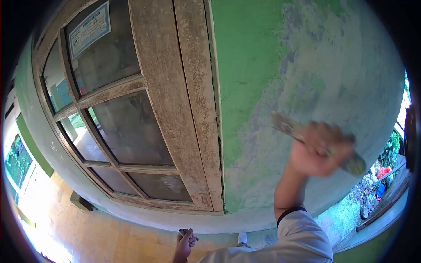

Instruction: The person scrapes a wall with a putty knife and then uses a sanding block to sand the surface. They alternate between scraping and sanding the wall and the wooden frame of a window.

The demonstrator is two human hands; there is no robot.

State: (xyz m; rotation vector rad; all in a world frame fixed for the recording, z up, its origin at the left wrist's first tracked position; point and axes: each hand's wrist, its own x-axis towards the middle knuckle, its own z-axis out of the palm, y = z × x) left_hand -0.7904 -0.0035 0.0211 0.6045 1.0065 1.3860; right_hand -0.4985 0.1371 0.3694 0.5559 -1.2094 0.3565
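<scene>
My right hand is wrapped round a scraper, raised in front of the wall and smeared by motion. Its flat blade points up and left, while the greenish handle end sticks out below my fist. Behind it is the wall, bright green beside the window frame and patchy grey-white where the paint is worn away. Low at the bottom of the view, my left hand is closed over the tiled floor. A small dark end shows at its fingers; I cannot tell what that thing is.
A weathered wooden window frame with glass panes fills the left side. A printed sticker is on an upper pane. Yellowish tiles cover the floor, with a dark block by the wall. Plants and litter lie outside at right.
</scene>
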